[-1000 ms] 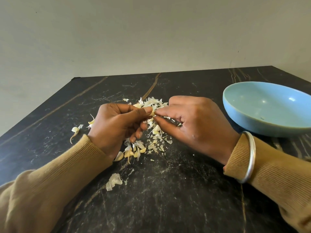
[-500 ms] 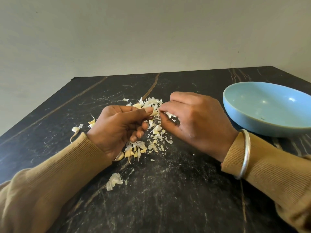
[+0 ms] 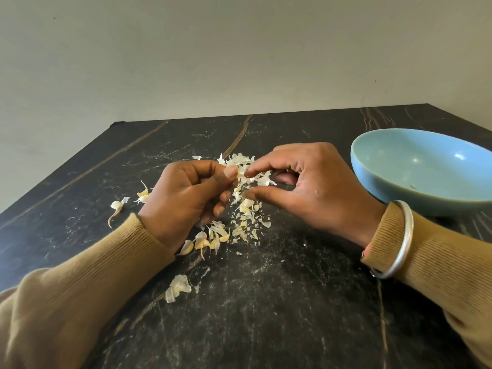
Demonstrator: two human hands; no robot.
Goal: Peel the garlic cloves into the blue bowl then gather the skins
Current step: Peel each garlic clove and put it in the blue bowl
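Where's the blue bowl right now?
In the head view the bowl sits on the table at the frame's right edge, just past the right hand, well right of the skins.

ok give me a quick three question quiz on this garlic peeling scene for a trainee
1. Multiple choice: where does the blue bowl stand? A) on the person's right B) on the person's left C) in the person's lap
2. True or false: the silver bangle is on the right wrist.
3. Short answer: which hand's fingers pinch the garlic clove being peeled, above the loose skins on the table?

Key: 1 A; 2 true; 3 the left hand.
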